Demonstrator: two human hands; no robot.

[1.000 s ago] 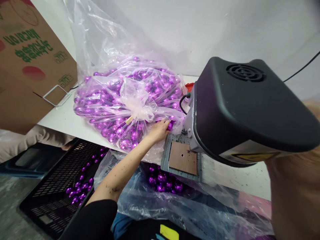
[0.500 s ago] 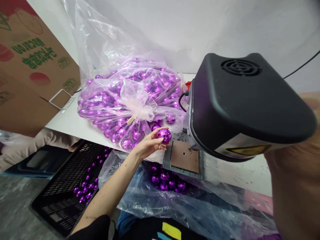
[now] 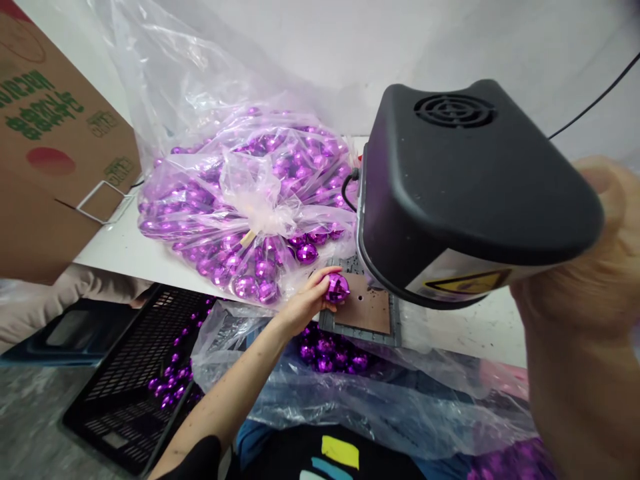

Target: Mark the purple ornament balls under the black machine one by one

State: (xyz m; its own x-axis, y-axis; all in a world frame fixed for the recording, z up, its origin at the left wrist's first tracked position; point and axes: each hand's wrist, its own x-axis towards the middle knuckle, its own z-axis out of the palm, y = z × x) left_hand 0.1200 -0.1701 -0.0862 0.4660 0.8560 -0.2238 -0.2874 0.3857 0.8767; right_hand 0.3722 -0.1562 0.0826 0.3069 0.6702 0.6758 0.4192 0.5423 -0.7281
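Observation:
My left hand (image 3: 305, 303) is closed on a shiny purple faceted ball (image 3: 338, 287), holding it at the left edge of a brown plate (image 3: 367, 311) in a grey frame under a black machine head (image 3: 465, 193). Behind it lies a clear plastic bag (image 3: 250, 200) stuffed with several purple balls. My right hand (image 3: 585, 267) is a large blur close to the camera at the right, beside the machine head; its fingers cannot be made out.
A white table (image 3: 130, 247) carries the bag and machine. A cardboard box (image 3: 55, 153) stands at the left. Below the table, a black crate (image 3: 135, 373) holds loose purple balls, and another plastic bag (image 3: 350, 380) with balls lies on my lap.
My left hand pulled a purple ball out of the bag's opening and carried it down and right to the plate under the machine head.

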